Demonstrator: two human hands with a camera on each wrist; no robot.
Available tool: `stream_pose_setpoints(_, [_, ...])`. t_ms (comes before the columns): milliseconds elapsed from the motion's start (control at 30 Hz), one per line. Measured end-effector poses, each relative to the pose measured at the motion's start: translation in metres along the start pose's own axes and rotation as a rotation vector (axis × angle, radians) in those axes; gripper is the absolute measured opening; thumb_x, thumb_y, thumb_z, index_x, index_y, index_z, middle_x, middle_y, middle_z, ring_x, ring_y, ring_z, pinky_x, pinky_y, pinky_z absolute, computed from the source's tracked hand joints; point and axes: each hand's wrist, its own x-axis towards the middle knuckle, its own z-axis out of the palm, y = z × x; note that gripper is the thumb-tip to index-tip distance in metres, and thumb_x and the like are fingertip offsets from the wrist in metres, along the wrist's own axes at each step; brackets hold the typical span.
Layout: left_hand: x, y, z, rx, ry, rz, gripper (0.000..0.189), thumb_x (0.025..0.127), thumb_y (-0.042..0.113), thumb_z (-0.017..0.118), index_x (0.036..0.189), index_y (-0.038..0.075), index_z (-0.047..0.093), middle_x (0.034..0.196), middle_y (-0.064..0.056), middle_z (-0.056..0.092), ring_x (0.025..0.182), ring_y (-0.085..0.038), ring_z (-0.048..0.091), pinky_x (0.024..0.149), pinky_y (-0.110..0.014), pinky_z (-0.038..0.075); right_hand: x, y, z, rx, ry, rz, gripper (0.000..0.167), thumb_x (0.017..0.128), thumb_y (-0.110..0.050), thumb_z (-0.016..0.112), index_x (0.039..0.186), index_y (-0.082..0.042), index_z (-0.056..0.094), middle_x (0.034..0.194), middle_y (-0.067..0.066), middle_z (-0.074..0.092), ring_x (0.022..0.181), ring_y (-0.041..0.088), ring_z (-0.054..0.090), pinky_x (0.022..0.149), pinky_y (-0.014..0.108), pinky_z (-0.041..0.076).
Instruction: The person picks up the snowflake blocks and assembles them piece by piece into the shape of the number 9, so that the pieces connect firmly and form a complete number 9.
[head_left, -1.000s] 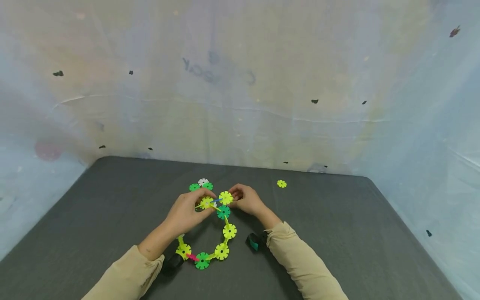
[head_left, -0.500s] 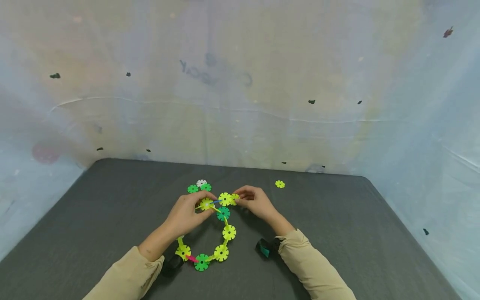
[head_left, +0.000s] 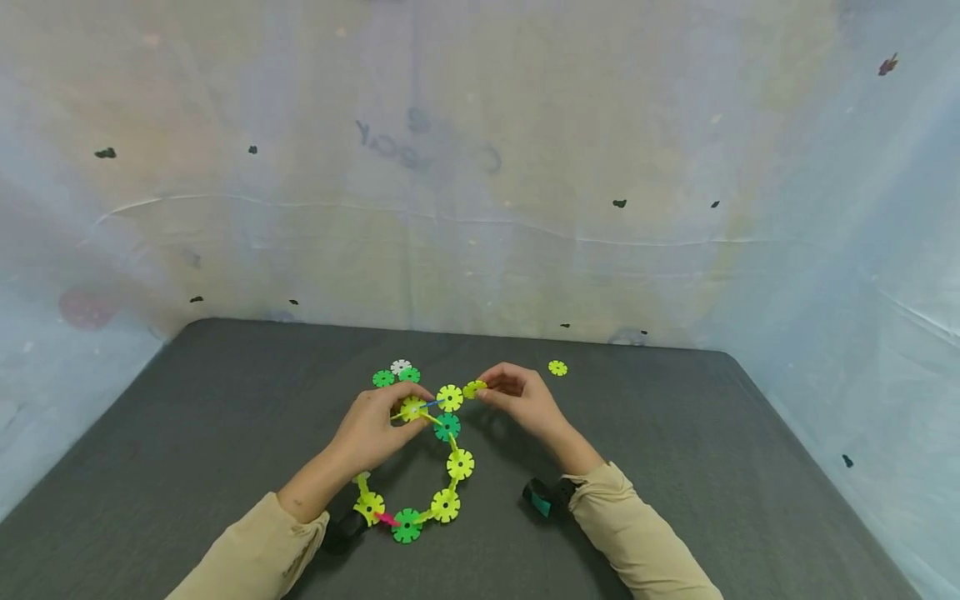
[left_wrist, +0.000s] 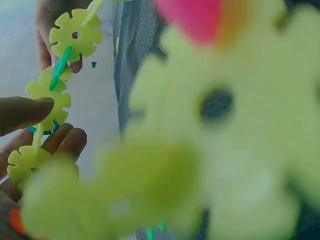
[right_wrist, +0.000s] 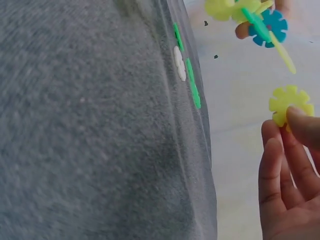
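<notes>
Yellow and green notched plastic discs interlock into a looped chain (head_left: 460,464), with one pink piece near its lower side. My left hand (head_left: 369,422) grips the chain's upper left part, thumb and fingers on a yellow disc (left_wrist: 56,99). A blue disc (right_wrist: 270,27) set edge-on to the head camera shows next to these fingers. Between thumb and fingers my right hand (head_left: 530,407) pinches a single yellow disc (right_wrist: 287,102). In the right wrist view, a gap separates that disc from the chain's nearest yellow disc (right_wrist: 283,54).
Two green discs (head_left: 383,378) and a white disc (head_left: 401,367) lie together beyond the left hand. Another loose yellow disc (head_left: 557,367) lies toward the back right of the dark table (head_left: 675,433). Translucent sheeting (head_left: 480,167) hangs behind the table and at its sides.
My right hand has drawn back to the right, and the yellow disc it pinches has come into view and moved away from the chain. The left hand keeps its grip in place.
</notes>
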Motion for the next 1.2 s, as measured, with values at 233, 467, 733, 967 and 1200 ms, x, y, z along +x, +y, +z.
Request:
stream_pose_setpoints(233, [0.001, 0.000, 0.005, -0.020, 0.003, -0.016, 0.023, 0.084, 0.017, 0.074, 0.107, 0.015, 0.068, 0.062, 0.003, 0.041, 0.053, -0.010, 0.033, 0.051, -0.024, 0.029, 0.002, 0.004, -0.006, 0.038, -0.021, -0.058, 0.016, 0.091, -0.006, 0.064, 0.105, 0.002, 0.065, 0.100, 0.022, 0.067, 0.089, 0.038, 0.064, 0.077, 0.056, 0.052])
stream_pose_setpoints(467, [-0.002, -0.001, 0.013, -0.105, 0.003, -0.046, 0.021, 0.085, 0.017, 0.074, 0.105, 0.016, 0.068, 0.091, 0.001, 0.065, 0.061, -0.014, 0.044, 0.056, -0.027, 0.036, 0.003, 0.004, -0.008, 0.101, -0.089, -0.074, 0.017, 0.093, -0.002, 0.060, 0.107, 0.007, 0.062, 0.103, 0.027, 0.064, 0.099, 0.048, 0.062, 0.079, 0.058, 0.051])
stream_pose_setpoints(733, [-0.005, 0.003, 0.019, -0.179, 0.005, -0.097, 0.023, 0.086, 0.017, 0.072, 0.108, 0.015, 0.065, 0.111, -0.005, 0.066, 0.095, -0.026, 0.065, 0.081, -0.044, 0.053, 0.005, 0.005, -0.010, 0.108, -0.122, -0.087, 0.018, 0.094, -0.003, 0.058, 0.109, 0.008, 0.062, 0.106, 0.029, 0.064, 0.101, 0.048, 0.061, 0.080, 0.059, 0.050])
stream_pose_setpoints(967, [-0.003, 0.003, 0.022, -0.208, -0.017, -0.093, 0.033, 0.087, 0.018, 0.072, 0.117, 0.013, 0.062, 0.116, -0.010, 0.064, 0.049, -0.006, 0.031, 0.059, -0.026, 0.038, 0.007, 0.005, -0.009, 0.106, -0.131, -0.084, 0.018, 0.094, -0.003, 0.058, 0.109, 0.008, 0.062, 0.107, 0.029, 0.064, 0.100, 0.046, 0.062, 0.081, 0.060, 0.050])
stream_pose_setpoints(1200, [-0.004, 0.007, 0.028, -0.271, 0.006, -0.122, 0.041, 0.083, 0.016, 0.075, 0.122, 0.011, 0.063, 0.115, -0.011, 0.068, 0.053, -0.004, 0.044, 0.053, -0.022, 0.036, 0.008, 0.002, -0.009, 0.104, -0.133, -0.131, 0.022, 0.095, -0.006, 0.058, 0.111, 0.006, 0.066, 0.111, 0.026, 0.066, 0.096, 0.044, 0.063, 0.081, 0.057, 0.052])
